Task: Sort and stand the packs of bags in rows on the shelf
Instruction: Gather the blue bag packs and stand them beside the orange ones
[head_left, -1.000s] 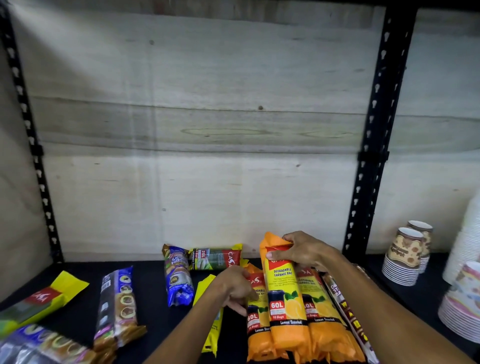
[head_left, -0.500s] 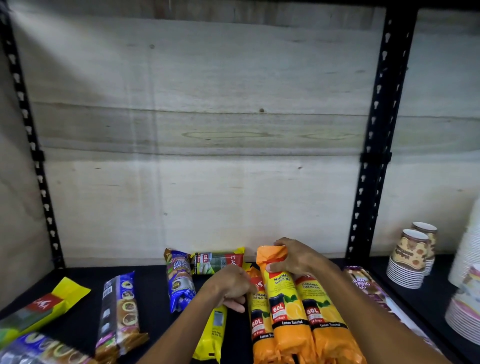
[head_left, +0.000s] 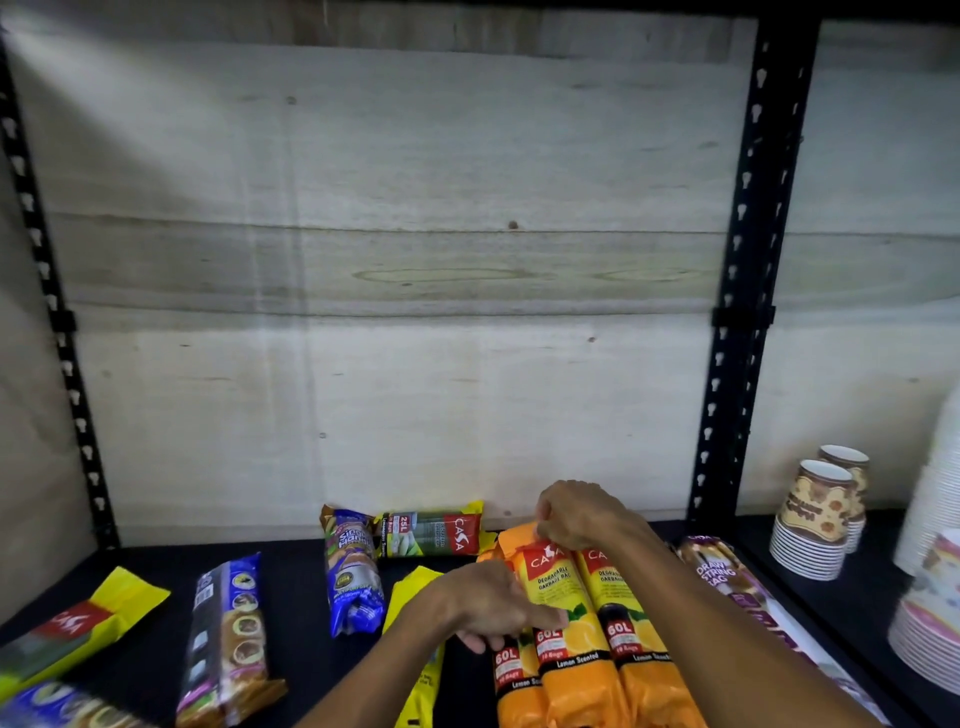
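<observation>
Three orange 60L garbage bag packs (head_left: 582, 660) lie side by side on the dark shelf (head_left: 291, 587), tops toward the back wall. My right hand (head_left: 576, 514) pinches the top end of the middle orange pack. My left hand (head_left: 488, 605) rests against the left orange pack, fingers pressed on its side. A yellow pack (head_left: 415, 649) lies just under my left wrist. Behind it lie a blue pack (head_left: 353, 571) and a yellow-green 25L pack (head_left: 431, 530). A purple draw-string pack (head_left: 727, 577) lies to the right of my right arm.
More packs lie loose at the left: a yellow one (head_left: 83, 623), a blue-brown one (head_left: 228, 639) and another at the bottom corner (head_left: 47, 709). A black upright post (head_left: 743, 291) divides the shelf. Stacked paper cups (head_left: 821, 519) and plates (head_left: 930, 639) stand to its right.
My right hand has pushed the middle orange pack's top back and down, level with its neighbours. My left hand slid right onto the orange packs. The view shifted slightly downward.
</observation>
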